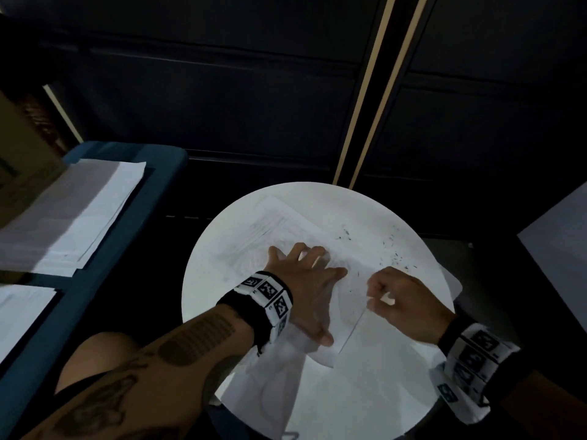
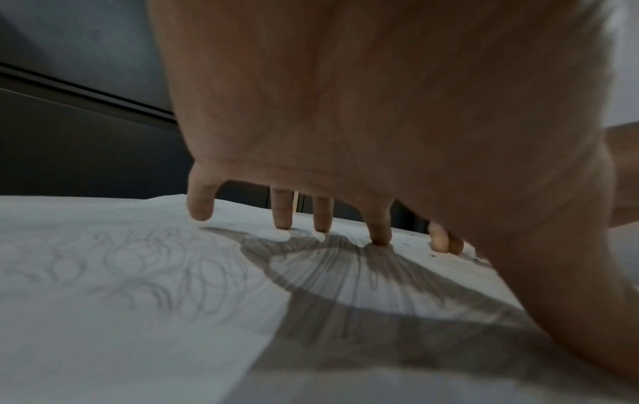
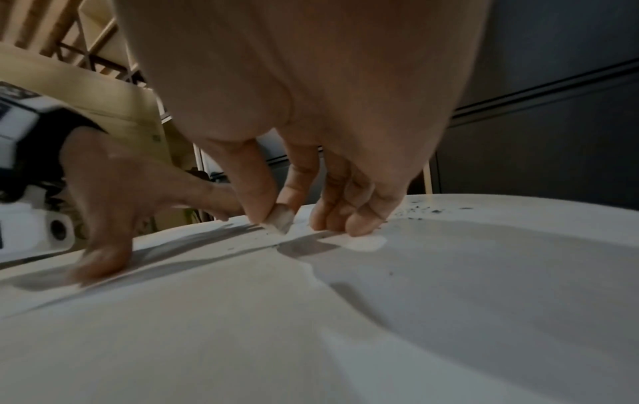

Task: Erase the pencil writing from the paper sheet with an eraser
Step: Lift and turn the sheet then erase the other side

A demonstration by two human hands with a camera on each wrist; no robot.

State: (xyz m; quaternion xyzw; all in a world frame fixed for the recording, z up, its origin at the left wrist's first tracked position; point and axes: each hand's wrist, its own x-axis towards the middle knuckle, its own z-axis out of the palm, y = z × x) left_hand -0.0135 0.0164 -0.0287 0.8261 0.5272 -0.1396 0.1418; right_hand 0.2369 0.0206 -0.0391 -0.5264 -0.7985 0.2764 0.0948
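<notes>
Evidently, erasing is under way: the paper sheet (image 1: 286, 236) is pinned to the round table (image 1: 413, 217) by the spread fingers (image 2: 379, 232) of the left hand (image 1: 305, 281), while the eraser (image 3: 280, 218) is pinched in the right hand (image 1: 403, 300), and more rubbing over the pencil writing (image 2: 166, 273) is likely needed next.

The head view is dim all round, with only the round white tabletop (image 1: 397, 217) brightly lit, nearly washed out, so the pencil marks on the paper sheet (image 1: 279, 230) look faint. The walls from 9 through 3 o'clock sink into near black, and straight lines bow toward the edges. In the left wrist view the left hand (image 2: 380, 109) fills the top, soft and out of focus, and casts a streaked fan of shadow toward 5 o'clock. In the right wrist view the right hand (image 3: 294, 95) is blurred; shadows fall toward 4 o'clock, and the foreground paper is smeared.
</notes>
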